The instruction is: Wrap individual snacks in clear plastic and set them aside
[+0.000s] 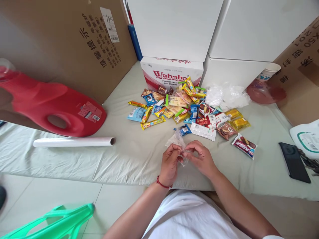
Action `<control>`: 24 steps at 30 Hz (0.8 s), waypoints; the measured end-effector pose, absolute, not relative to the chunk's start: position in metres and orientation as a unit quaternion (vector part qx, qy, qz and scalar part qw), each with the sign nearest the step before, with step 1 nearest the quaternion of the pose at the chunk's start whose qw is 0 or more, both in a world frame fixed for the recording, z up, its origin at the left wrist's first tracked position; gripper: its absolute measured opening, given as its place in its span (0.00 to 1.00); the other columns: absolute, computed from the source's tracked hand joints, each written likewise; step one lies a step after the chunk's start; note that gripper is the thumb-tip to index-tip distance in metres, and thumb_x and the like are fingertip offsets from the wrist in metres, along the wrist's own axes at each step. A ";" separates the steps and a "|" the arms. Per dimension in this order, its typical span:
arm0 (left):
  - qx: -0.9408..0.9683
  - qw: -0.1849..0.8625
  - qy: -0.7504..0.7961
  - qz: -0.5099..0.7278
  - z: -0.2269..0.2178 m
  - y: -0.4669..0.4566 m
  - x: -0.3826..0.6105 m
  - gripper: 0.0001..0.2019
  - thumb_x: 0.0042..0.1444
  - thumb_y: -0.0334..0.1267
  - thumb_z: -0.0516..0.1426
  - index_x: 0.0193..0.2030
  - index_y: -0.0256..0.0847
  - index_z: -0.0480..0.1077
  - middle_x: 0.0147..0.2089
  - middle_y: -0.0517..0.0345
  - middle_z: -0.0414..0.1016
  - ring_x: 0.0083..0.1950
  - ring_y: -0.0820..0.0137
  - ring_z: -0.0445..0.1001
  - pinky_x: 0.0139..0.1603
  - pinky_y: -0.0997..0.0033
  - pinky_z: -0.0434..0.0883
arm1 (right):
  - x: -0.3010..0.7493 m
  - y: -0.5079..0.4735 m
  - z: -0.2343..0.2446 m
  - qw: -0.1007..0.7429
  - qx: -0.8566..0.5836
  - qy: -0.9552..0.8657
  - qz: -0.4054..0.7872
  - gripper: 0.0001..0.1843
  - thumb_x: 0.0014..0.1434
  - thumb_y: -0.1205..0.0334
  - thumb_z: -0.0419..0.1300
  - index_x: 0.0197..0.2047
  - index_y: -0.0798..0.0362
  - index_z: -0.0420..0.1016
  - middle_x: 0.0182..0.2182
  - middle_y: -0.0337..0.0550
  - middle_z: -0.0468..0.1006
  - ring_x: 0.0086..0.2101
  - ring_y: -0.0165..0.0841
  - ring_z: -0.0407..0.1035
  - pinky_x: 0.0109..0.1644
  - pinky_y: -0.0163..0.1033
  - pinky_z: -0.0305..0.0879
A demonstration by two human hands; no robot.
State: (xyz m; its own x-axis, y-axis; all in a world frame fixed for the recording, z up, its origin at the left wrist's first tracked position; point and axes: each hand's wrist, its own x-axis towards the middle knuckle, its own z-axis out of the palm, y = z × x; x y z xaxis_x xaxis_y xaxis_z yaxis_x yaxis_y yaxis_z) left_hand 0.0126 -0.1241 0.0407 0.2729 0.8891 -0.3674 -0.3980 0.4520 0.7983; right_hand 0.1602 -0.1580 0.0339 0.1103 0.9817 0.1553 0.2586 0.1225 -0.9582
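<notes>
Both my hands meet over the front edge of the cloth-covered table [139,156], pinching a crumpled clear plastic bag [176,138] between them. My left hand [170,162], with a red cord bracelet at the wrist, grips it from the left with curled fingers. From the right, my right hand [200,157] holds it between thumb and forefinger. Just beyond the bag lies a pile of wrapped snacks [174,103] in many colours. A blue snack packet [183,130] is nearest to my fingers. Part of the bag is hidden by my fingers.
Behind the snacks stand a Wahaha carton [171,71] and white boxes [174,26]. More clear bags [224,96] lie right of the pile. A red jug [57,106] and white roll [74,142] are left; a black phone [294,162] is right. A green stool [57,222] stands below.
</notes>
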 end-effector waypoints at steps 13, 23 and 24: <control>0.185 0.769 0.385 0.476 0.030 -0.107 -0.007 0.11 0.43 0.38 0.67 0.26 0.39 0.70 0.39 0.57 0.78 0.39 0.72 0.75 0.40 0.72 0.73 | 0.187 -0.160 0.027 0.604 -0.566 -0.328 0.456 0.14 0.57 0.49 0.70 0.35 0.49 0.75 0.33 0.37 0.71 0.33 0.30 0.64 0.40 0.35 0.64; 0.183 0.752 0.418 0.476 0.012 -0.103 -0.055 0.13 0.41 0.38 0.71 0.26 0.38 0.71 0.43 0.53 0.82 0.44 0.67 0.80 0.46 0.70 0.76 | 0.238 -0.208 0.008 0.607 -0.646 -0.210 0.412 0.20 0.50 0.46 0.74 0.34 0.50 0.75 0.32 0.38 0.71 0.31 0.29 0.62 0.31 0.32 0.64; 0.185 0.752 0.424 0.469 0.011 -0.105 -0.055 0.13 0.41 0.38 0.71 0.27 0.38 0.71 0.43 0.52 0.82 0.45 0.66 0.80 0.46 0.70 0.76 | 0.242 -0.211 0.006 0.596 -0.661 -0.209 0.406 0.20 0.49 0.45 0.74 0.33 0.50 0.75 0.31 0.38 0.70 0.30 0.29 0.61 0.29 0.32 0.63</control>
State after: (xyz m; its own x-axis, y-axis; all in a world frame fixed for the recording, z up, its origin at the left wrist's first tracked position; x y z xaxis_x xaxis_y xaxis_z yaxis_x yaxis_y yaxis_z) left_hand -0.0555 -0.1047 0.0108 0.1993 0.8626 -0.4651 -0.5492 0.4914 0.6760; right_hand 0.2424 -0.2106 0.0064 0.5835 0.7596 -0.2874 -0.2075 -0.2027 -0.9570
